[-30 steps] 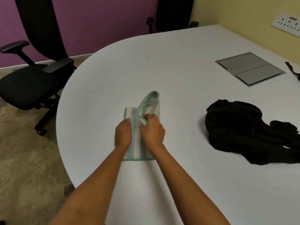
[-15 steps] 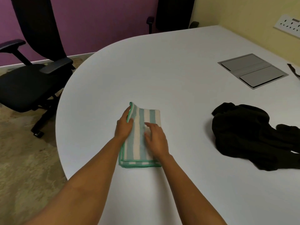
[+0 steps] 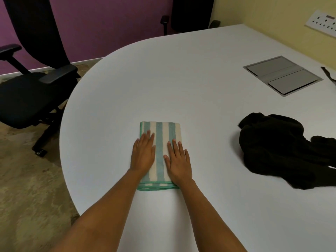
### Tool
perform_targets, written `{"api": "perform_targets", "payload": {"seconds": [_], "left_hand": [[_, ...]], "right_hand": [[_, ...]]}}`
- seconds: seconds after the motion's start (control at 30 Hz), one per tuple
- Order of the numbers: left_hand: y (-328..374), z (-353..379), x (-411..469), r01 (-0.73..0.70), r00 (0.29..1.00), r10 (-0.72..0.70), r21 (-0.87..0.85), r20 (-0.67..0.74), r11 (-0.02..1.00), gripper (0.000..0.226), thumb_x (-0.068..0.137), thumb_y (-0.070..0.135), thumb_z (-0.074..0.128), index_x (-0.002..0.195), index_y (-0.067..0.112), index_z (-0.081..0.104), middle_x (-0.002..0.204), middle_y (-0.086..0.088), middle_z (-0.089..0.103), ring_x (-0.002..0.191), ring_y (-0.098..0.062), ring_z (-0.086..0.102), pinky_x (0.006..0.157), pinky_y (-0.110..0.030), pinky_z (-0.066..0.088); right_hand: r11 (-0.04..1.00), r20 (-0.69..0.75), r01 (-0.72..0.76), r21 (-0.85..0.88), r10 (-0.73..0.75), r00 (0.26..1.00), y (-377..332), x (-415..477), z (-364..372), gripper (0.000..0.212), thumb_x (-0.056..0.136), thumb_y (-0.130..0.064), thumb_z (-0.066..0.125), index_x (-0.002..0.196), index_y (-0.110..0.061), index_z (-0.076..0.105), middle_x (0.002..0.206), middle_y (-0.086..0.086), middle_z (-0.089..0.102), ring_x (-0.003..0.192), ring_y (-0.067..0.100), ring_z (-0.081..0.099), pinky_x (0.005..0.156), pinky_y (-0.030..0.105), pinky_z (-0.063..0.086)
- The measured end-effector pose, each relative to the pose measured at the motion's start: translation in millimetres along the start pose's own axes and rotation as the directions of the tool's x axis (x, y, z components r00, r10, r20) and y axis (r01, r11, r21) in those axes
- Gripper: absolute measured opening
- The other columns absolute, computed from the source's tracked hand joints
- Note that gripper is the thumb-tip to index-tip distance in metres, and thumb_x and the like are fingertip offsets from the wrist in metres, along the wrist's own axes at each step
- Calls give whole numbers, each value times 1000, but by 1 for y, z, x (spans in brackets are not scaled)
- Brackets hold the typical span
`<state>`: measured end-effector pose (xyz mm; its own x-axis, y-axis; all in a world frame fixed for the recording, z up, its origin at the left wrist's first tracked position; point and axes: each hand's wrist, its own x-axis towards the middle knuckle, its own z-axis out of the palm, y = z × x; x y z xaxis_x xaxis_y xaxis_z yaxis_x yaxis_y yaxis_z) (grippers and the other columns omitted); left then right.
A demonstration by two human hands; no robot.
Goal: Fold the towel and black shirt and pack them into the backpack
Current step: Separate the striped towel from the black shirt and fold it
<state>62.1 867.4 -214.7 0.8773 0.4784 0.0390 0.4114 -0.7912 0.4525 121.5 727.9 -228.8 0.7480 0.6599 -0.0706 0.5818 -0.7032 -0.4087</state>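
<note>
Towel: it is folded into a neat, flat block with green and cream stripes and a green edge.
Where it is: it lies on the white table, near the edge in front of you.
Your left hand: it lies flat on the towel's left side, fingers straight.
Your right hand: it lies flat on the right side, a green stripe showing between your hands.
Shirt: a black heap on the table, well apart to your right.
</note>
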Motion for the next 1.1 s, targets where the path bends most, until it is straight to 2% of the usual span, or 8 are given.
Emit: {"api": "perform_targets", "payload": {"seconds": [0.13, 0.33, 0.47, 0.6, 0.7, 0.87, 0.97, 1.1], "left_hand": [[-11, 15, -20, 36, 994, -50, 143, 96, 989, 79, 83, 49, -13, 152, 16, 7, 160, -2, 7, 148, -17, 6, 118, -33, -2], [-11, 7, -36, 83, 990, -104, 201, 97, 976, 49, 104, 24, 19, 151, 13, 14, 159, -6, 12, 147, -22, 12, 119, -37, 7], [-11, 0, -60, -11, 993, -11, 184, 115, 983, 51, 93, 29, 28, 130, 8, 56, 137, -12, 54, 125, -29, 53, 104, -47, 38], [-9, -1, -89, -163, 969, 122, 187, 215, 969, 49, 91, 42, 33, 123, 18, 62, 132, -6, 59, 118, -24, 59, 106, -34, 31], [-7, -1, -106, -214, 951, 153, 215, 268, 953, 60, 96, 56, 20, 124, 22, 61, 133, -3, 58, 120, -22, 58, 107, -35, 36], [1, -2, -119, -239, 950, 183, 213, 255, 947, 53, 76, 51, 56, 119, 22, 64, 126, -4, 63, 111, -22, 64, 90, -42, 50], [8, -2, -119, -250, 960, 222, 174, 169, 952, 59, 52, 30, 89, 107, 18, 70, 113, -6, 69, 99, -23, 69, 79, -41, 56], [11, -6, -123, -218, 975, 214, 83, 54, 973, 50, 66, 14, 77, 115, 15, 66, 118, -8, 66, 106, -26, 66, 88, -35, 50]], "right_hand": [[999, 31, -12, -42, 13, 999, 5, -2, -1, 78, 79, -57, -16, 150, -26, -5, 159, -6, -8, 146, 12, -11, 114, 30, -12], [996, 50, 38, -77, -34, 998, 16, -18, -12, 80, 81, -51, -11, 151, -23, 17, 160, -1, 11, 148, 21, 7, 118, 36, 5], [986, 64, 154, -58, -150, 987, 27, -31, -23, 70, 89, -49, 13, 139, -14, 46, 148, 9, 40, 139, 30, 34, 113, 44, 30], [950, 163, 310, -30, -301, 940, 35, -48, -36, 68, 85, -59, 42, 136, -14, 50, 144, 8, 43, 133, 24, 39, 105, 37, 39], [924, 247, 379, -53, -356, 901, 40, -62, -44, 64, 85, -48, 61, 139, -18, 44, 146, 2, 38, 133, 18, 36, 102, 33, 40], [945, 178, 294, -145, -267, 947, 35, -75, -45, 36, 91, -17, 52, 126, -14, 49, 128, 3, 48, 109, 24, 51, 73, 34, 45], [960, 134, 245, -138, -227, 965, 28, -78, -43, 28, 90, -9, 47, 117, -9, 53, 118, 9, 53, 100, 27, 54, 69, 32, 39], [980, 35, 153, 127, -159, 987, 22, -79, -49, 22, 88, -20, 57, 107, -9, 62, 104, 8, 61, 97, 23, 53, 75, 30, 42]]}}
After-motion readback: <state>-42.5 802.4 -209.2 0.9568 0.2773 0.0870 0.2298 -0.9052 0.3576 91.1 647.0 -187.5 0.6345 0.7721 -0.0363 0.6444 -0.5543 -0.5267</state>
